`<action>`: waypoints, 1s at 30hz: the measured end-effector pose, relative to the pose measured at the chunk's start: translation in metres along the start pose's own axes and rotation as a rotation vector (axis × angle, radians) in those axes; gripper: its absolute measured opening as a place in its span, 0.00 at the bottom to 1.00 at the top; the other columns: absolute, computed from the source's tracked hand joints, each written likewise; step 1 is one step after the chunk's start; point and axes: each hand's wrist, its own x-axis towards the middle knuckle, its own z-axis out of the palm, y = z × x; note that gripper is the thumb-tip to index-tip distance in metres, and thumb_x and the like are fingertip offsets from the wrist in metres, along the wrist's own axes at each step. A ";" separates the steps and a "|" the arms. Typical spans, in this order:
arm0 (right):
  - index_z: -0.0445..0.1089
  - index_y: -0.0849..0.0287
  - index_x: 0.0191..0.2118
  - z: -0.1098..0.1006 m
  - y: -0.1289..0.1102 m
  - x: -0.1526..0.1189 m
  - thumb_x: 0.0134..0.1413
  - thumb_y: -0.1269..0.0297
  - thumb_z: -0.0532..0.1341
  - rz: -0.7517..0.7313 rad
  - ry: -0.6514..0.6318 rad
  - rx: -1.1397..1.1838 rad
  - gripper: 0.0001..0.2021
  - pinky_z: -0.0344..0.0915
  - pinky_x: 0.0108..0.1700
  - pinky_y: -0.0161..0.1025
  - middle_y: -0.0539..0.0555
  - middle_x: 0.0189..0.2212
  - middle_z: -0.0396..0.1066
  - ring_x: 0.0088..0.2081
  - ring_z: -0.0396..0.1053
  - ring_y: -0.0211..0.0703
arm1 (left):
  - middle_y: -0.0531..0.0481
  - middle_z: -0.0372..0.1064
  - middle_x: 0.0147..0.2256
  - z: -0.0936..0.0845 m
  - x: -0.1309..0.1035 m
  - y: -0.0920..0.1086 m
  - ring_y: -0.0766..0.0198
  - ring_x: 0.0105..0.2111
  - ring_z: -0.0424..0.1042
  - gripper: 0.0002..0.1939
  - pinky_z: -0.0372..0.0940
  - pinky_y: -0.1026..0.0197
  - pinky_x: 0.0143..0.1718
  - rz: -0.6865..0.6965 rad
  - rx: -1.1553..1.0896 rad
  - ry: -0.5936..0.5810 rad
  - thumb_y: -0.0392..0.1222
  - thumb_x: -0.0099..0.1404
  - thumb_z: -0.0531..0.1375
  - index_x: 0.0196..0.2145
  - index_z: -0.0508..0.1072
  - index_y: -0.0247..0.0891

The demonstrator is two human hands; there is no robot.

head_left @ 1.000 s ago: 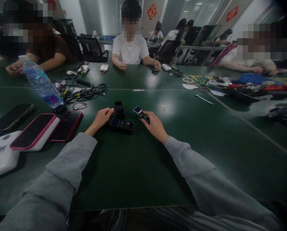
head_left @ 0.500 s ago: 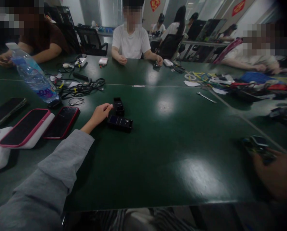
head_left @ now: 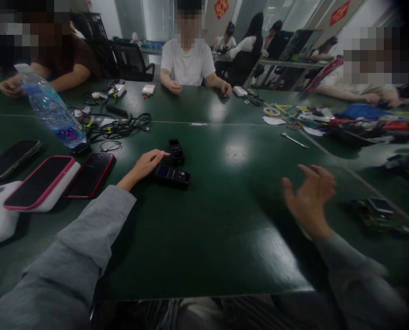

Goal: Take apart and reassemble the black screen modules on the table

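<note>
Two small black plastic housings lie at mid-table: an upper black housing (head_left: 176,152) turned lengthwise away from me, and a lower black housing (head_left: 172,177) with a dark screen window and small button marks. My left hand (head_left: 149,163) rests beside them, fingers stretched out, the index fingertip at the upper housing's left edge; whether it touches is hard to tell. Raised above the table on the right, my right hand (head_left: 310,197) is empty with its fingers apart, slightly blurred. Beyond it, at the right, lies a green circuit board (head_left: 369,219) with a small screen (head_left: 381,205).
On the left are phones, including a red-edged phone (head_left: 90,175), a pink-rimmed device (head_left: 41,182) and a tilted water bottle (head_left: 53,107). Black cables (head_left: 128,124) lie behind them. A wrench (head_left: 294,140) and coloured wires (head_left: 293,111) are at right. Several people sit around.
My right hand has let go of the circuit board, leaving it at the right, and moved left with fingers spread. The upper housing has shifted slightly right; my left fingers have straightened.
</note>
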 end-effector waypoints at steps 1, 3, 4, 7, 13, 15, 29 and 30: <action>0.51 0.51 0.67 0.013 -0.025 0.005 0.67 0.48 0.50 -0.062 -0.050 0.017 0.28 0.49 0.60 0.67 0.68 0.62 0.53 0.65 0.49 0.66 | 0.46 0.73 0.48 0.000 0.000 0.001 0.61 0.40 0.71 0.23 0.65 0.58 0.45 0.002 0.004 -0.010 0.53 0.73 0.46 0.49 0.76 0.41; 0.49 0.49 0.67 0.039 -0.077 0.012 0.68 0.51 0.48 -0.213 -0.164 0.097 0.25 0.52 0.59 0.66 0.62 0.63 0.53 0.64 0.52 0.63 | 0.47 0.72 0.48 0.000 -0.001 0.001 0.61 0.41 0.71 0.23 0.66 0.58 0.45 0.002 -0.001 -0.012 0.54 0.73 0.46 0.48 0.77 0.42; 0.48 0.48 0.67 0.051 -0.102 0.015 0.69 0.53 0.48 -0.298 -0.214 0.140 0.24 0.53 0.60 0.64 0.61 0.64 0.53 0.65 0.52 0.61 | 0.47 0.72 0.48 0.000 -0.001 0.000 0.61 0.40 0.72 0.23 0.66 0.58 0.45 0.002 -0.005 -0.010 0.54 0.73 0.46 0.48 0.77 0.43; 0.45 0.47 0.68 0.079 -0.164 0.024 0.69 0.58 0.49 -0.520 -0.326 0.237 0.25 0.50 0.63 0.59 0.57 0.67 0.49 0.67 0.48 0.57 | 0.48 0.72 0.49 0.000 -0.001 0.000 0.62 0.40 0.72 0.23 0.65 0.58 0.46 0.005 0.000 -0.030 0.54 0.73 0.46 0.51 0.76 0.45; 0.54 0.46 0.64 0.109 -0.204 0.040 0.69 0.56 0.51 -0.556 -0.360 0.316 0.20 0.53 0.62 0.59 0.57 0.66 0.49 0.66 0.48 0.58 | 0.47 0.74 0.48 0.000 -0.002 0.002 0.60 0.41 0.72 0.24 0.65 0.57 0.46 -0.015 0.024 -0.035 0.56 0.73 0.46 0.51 0.75 0.44; 0.62 0.53 0.56 0.112 -0.200 0.042 0.67 0.52 0.53 -0.468 -0.323 0.344 0.17 0.59 0.59 0.59 0.62 0.60 0.57 0.62 0.55 0.60 | 0.47 0.74 0.49 0.000 -0.002 0.003 0.60 0.41 0.72 0.24 0.65 0.57 0.46 -0.023 0.024 -0.039 0.56 0.73 0.46 0.51 0.75 0.44; 0.58 0.54 0.61 0.083 -0.150 0.030 0.63 0.55 0.57 -0.336 -0.442 0.497 0.23 0.70 0.51 0.56 0.60 0.52 0.64 0.50 0.69 0.56 | 0.46 0.76 0.46 0.000 -0.001 -0.001 0.59 0.39 0.73 0.27 0.66 0.55 0.45 -0.030 -0.016 -0.035 0.58 0.73 0.44 0.51 0.75 0.41; 0.58 0.53 0.61 0.075 -0.134 0.026 0.63 0.53 0.57 -0.316 -0.444 0.493 0.24 0.69 0.51 0.57 0.60 0.52 0.64 0.50 0.69 0.57 | 0.46 0.76 0.46 0.000 0.000 -0.002 0.59 0.40 0.73 0.27 0.66 0.55 0.45 -0.034 -0.015 -0.035 0.58 0.73 0.44 0.51 0.75 0.42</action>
